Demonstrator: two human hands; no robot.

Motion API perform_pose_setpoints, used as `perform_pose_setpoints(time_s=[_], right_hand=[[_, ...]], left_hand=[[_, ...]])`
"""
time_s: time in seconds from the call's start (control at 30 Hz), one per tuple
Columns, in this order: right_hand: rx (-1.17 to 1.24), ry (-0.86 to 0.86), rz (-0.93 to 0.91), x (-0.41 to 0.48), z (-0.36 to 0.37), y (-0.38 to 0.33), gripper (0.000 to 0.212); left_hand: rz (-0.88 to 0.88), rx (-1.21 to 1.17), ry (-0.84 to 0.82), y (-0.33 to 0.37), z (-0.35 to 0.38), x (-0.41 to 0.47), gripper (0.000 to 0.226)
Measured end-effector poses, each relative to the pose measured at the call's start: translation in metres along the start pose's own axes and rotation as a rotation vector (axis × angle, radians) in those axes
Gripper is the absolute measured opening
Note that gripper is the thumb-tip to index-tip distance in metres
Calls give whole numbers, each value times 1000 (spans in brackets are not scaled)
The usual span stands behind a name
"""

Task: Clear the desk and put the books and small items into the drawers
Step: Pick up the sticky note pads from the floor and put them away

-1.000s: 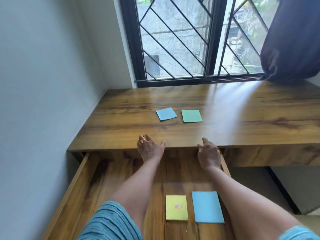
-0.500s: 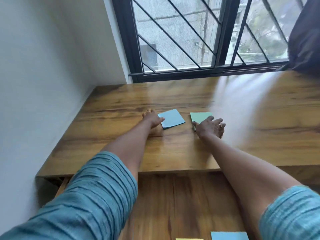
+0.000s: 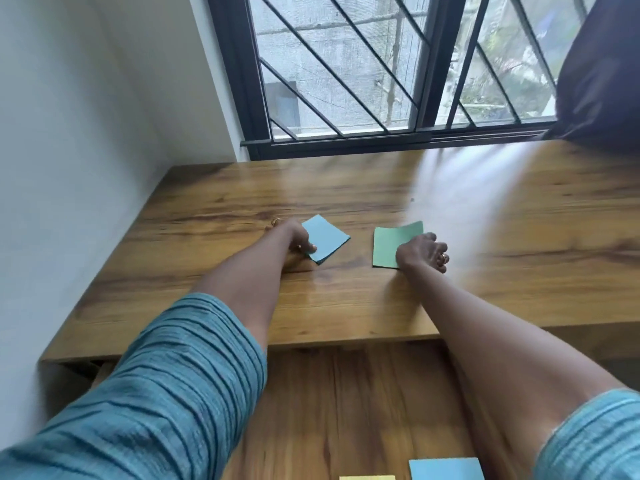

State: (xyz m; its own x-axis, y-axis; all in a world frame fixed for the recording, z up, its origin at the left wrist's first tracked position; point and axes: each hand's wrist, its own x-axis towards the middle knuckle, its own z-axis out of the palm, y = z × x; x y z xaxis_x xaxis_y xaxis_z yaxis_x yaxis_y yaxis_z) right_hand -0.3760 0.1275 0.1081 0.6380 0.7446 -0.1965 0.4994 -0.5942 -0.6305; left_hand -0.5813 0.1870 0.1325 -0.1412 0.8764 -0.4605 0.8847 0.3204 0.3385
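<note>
Pads are the job now: the blue pad [image 3: 325, 239] and green pad [image 3: 393, 245] lie side by side on the desk [image 3: 346, 306]. Your left hand [image 3: 294, 237] pinches the blue pad's corner. Your right hand [image 3: 422, 252] curls on the green pad's edge. Next, I think, lift both and drop them into the open drawer [image 3: 346, 410] below.
</note>
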Motion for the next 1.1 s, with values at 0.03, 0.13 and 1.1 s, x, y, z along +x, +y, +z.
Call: perform_pose_setpoints(time_s=[0.03, 0.13, 1.1], right_hand=[[22, 10, -4, -3, -3, 3, 34], [146, 8, -38, -16, -18, 14, 33], [405, -463, -17, -303, -49, 217, 24]], left_hand=[[8, -16, 20, -2, 0, -4, 61], [1, -132, 122, -11, 5, -22, 47], [-578, -1660, 342, -214, 194, -371, 41]])
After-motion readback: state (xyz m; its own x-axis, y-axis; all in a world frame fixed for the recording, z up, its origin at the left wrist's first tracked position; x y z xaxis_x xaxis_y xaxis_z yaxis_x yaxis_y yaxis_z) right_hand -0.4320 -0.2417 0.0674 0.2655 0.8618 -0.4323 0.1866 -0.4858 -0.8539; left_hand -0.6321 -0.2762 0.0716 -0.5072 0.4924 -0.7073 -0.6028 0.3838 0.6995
